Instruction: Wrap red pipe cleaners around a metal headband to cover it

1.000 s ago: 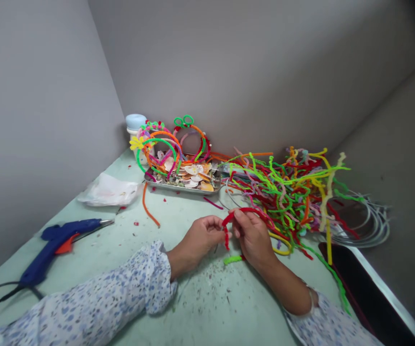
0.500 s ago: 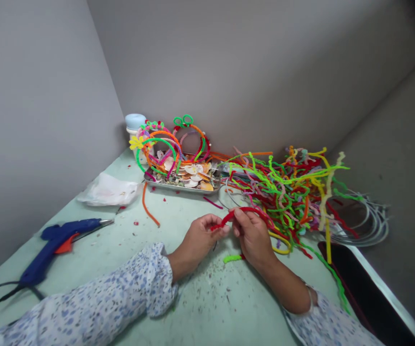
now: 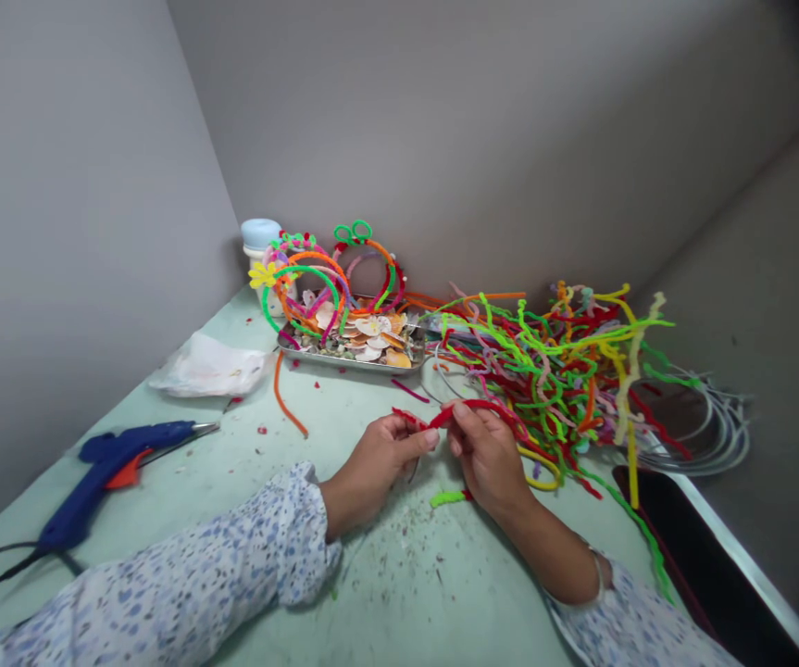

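Right now, from where I stand, the two hands nearly meet over the pale green table (image 3: 399,593), in front of the shallow metal tray (image 3: 364,365). The left hand (image 3: 378,463) has a red fuzzy stem (image 3: 474,405) pinched between thumb and fingers, its short end poking out past the fingertips. The right hand (image 3: 483,454) grips the same stem just beside it, thumb laid over the top, and the red length curves up and back over that hand toward the tangled pile of coloured stems (image 3: 544,361). Below the right hand a bright green tip (image 3: 447,498) lies close to the table, with a bit of red where it meets the hand. The tray holds shells (image 3: 378,338), and colourful fuzzy hoops (image 3: 316,259) stand up at its back and left, one bearing a yellow flower (image 3: 263,275). Behind them I see a jar with a light blue lid (image 3: 261,233). Over on the left side lie a white plastic packet (image 3: 210,367) and a blue glue gun (image 3: 104,472) with an orange trigger, while a loose orange stem (image 3: 286,398) curves between the packet and the tray. Off to the right, a coil of grey wire (image 3: 718,431) sits near a long dark flat object (image 3: 711,565).
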`<move>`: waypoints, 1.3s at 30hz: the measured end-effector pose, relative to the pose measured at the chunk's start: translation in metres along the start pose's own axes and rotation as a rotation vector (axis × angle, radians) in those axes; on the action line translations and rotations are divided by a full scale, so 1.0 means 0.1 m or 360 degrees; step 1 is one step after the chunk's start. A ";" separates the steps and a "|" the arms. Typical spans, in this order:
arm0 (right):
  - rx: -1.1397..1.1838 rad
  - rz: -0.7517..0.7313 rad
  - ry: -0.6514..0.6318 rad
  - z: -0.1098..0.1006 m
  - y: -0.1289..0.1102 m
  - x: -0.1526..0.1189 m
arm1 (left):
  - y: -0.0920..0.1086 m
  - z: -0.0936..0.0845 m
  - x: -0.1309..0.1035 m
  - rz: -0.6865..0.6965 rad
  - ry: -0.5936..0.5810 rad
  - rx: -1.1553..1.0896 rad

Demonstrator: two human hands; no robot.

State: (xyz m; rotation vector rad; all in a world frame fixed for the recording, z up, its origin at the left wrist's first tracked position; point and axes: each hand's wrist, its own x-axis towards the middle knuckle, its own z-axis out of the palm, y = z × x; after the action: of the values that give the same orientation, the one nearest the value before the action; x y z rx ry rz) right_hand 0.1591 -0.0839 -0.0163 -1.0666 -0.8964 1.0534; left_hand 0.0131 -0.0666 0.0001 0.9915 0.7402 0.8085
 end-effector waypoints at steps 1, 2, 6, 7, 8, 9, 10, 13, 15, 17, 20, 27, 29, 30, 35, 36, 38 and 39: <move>0.0019 -0.0001 -0.0004 0.00 -0.01 0.00 | 0.00 0.00 0.00 -0.0001 -0.0009 -0.0013; 0.0039 0.0000 -0.0011 0.00 -0.01 0.00 | 0.01 -0.01 0.00 -0.0007 -0.0019 -0.0020; 0.0120 0.0018 -0.0030 0.02 -0.05 -0.01 | 0.03 -0.03 0.02 -0.0085 -0.0105 -0.0032; 0.0145 0.0025 -0.0025 0.03 -0.05 0.00 | 0.03 -0.04 0.02 -0.0104 -0.0131 -0.0038; 0.0169 0.0034 -0.0017 0.03 -0.06 0.00 | 0.04 -0.04 0.03 -0.0115 -0.0154 -0.0045; 0.0192 0.0044 -0.0011 0.03 -0.06 0.00 | 0.04 -0.05 0.03 -0.0121 -0.0170 -0.0050; 0.0212 0.0051 -0.0005 0.03 -0.06 0.00 | 0.04 -0.05 0.03 -0.0123 -0.0181 -0.0053; 0.0237 0.0059 0.0003 0.02 -0.06 0.01 | 0.04 -0.05 0.03 -0.0130 -0.0187 -0.0069; 0.0245 0.0059 -0.0015 0.01 -0.05 0.01 | 0.05 -0.05 0.03 -0.0135 -0.0185 -0.0087; 0.0258 0.0058 -0.0043 0.00 -0.05 0.01 | 0.05 -0.05 0.03 -0.0133 -0.0200 -0.0112; 0.0270 0.0051 -0.0069 0.00 -0.04 0.02 | 0.06 -0.05 0.03 -0.0153 -0.0245 -0.0162; 0.0285 0.0075 -0.0123 0.00 -0.03 0.01 | 0.07 -0.07 0.05 -0.0324 -0.0346 -0.0363; 0.0299 0.0084 -0.0136 0.00 -0.03 0.01 | 0.07 -0.07 0.05 -0.0368 -0.0347 -0.0408; 0.0306 0.0084 -0.0135 0.00 -0.03 0.01 | 0.07 -0.07 0.04 -0.0381 -0.0347 -0.0419; 0.0295 0.0077 -0.0086 -0.01 -0.04 0.01 | 0.08 -0.05 0.02 -0.0348 -0.0356 -0.0412; 0.0286 0.0080 -0.0083 -0.01 -0.04 0.01 | 0.08 -0.05 0.02 -0.0341 -0.0359 -0.0420; 0.0278 0.0087 -0.0086 -0.01 -0.04 0.01 | 0.08 -0.05 0.02 -0.0346 -0.0361 -0.0439; 0.0281 0.0090 -0.0093 -0.01 -0.04 0.01 | 0.07 -0.06 0.03 -0.0354 -0.0363 -0.0444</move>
State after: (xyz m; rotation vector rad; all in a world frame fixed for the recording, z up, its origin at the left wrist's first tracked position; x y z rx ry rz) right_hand 0.1613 -0.0836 -0.0124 -0.9224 -0.8074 1.1934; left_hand 0.0080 -0.0596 0.0043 0.7210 0.5135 0.5747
